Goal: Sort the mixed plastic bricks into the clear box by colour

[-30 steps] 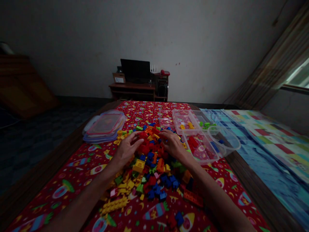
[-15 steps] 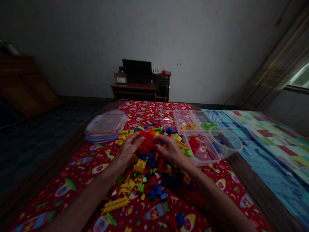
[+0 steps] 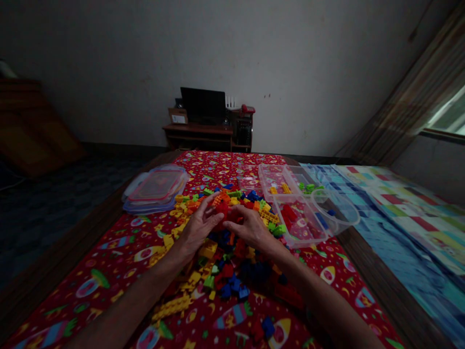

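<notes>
Red building bricks [image 3: 222, 209] sit between my two hands, above the middle of a loose pile of mixed bricks [image 3: 209, 248]. My left hand [image 3: 198, 225] curls round their left side, with the thumb lying along the front. From the right, my right hand [image 3: 250, 227] closes on the same red cluster, thumb and fingers bent towards it. How many bricks are held is hidden by the fingers. Yellow, blue, green, orange and red pieces lie around and below both wrists. A long yellow brick [image 3: 171, 308] rests near the pile's front left.
To the right stand clear plastic containers: one with red bricks [image 3: 289, 214], others with yellow bricks [image 3: 285, 188], green bricks [image 3: 308, 188] and blue bricks [image 3: 321, 220]. Stacked lids [image 3: 156, 186] lie at the left. A patterned red cloth [image 3: 119, 266] covers the table; a bed [image 3: 392, 208] adjoins it.
Both hands have drawn closer round the red bricks, and the left fingers now reach further over them. The whole view has shifted slightly.
</notes>
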`<state>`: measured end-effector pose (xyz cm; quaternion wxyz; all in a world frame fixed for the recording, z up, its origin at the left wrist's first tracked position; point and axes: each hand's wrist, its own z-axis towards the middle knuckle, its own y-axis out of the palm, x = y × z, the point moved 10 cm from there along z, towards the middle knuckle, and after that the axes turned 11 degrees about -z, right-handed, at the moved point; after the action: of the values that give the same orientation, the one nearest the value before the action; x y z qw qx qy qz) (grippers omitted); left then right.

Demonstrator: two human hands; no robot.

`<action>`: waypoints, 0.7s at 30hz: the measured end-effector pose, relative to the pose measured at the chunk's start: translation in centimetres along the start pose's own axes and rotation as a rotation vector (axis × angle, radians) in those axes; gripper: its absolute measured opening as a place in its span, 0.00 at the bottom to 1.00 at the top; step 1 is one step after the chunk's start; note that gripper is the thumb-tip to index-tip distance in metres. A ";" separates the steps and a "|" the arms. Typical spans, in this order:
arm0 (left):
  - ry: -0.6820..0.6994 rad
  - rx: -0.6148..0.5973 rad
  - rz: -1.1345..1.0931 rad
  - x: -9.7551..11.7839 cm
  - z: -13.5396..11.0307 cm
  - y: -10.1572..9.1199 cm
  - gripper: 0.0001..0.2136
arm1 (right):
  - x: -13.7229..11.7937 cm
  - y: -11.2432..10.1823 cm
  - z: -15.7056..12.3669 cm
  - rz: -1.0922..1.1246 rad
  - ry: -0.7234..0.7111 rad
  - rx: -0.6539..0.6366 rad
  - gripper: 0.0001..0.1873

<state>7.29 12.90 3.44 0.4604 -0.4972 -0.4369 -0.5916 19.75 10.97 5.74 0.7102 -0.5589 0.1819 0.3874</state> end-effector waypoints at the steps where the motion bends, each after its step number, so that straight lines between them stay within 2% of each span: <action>1: 0.009 0.001 0.032 0.1 0.0 0.0 0.33 | -0.2 -0.1 0.0 -0.033 -0.011 0.004 0.10; 3: 0.016 -0.006 0.054 0.3 0.2 -0.1 0.34 | -0.5 -0.8 0.1 -0.113 -0.037 0.027 0.09; 5: 0.045 -0.011 0.052 0.7 0.6 -0.6 0.34 | -0.4 -2.8 0.3 -0.224 -0.039 0.103 0.10; 8: 0.115 -0.015 0.149 1.9 1.2 -1.8 0.27 | 0.9 -7.2 0.4 -0.396 -0.003 0.230 0.13; 12: 0.167 -0.121 0.414 2.9 1.5 -2.0 0.19 | 4.3 -12.9 -0.3 -0.700 0.087 0.326 0.14; 14: 0.204 -0.173 0.538 3.1 1.5 -1.7 0.17 | 6.8 -14.5 -0.7 -0.865 0.191 0.277 0.15; 17: 0.230 -0.230 0.661 2.8 1.5 -1.3 0.14 | 10.5 -15.4 -1.3 -1.030 0.373 0.114 0.13; 19: 0.227 -0.259 0.697 2.4 1.5 -1.1 0.14 | 11.8 -15.5 -1.7 -1.073 0.454 0.036 0.13; 21: 0.225 -0.289 0.732 1.7 1.5 -0.9 0.14 | 11.9 -15.7 -1.7 -1.085 0.479 0.038 0.14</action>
<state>6.57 14.37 5.23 0.6108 -0.6116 -0.0905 -0.4946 39.37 12.29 7.23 0.7557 -0.6313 0.0324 -0.1714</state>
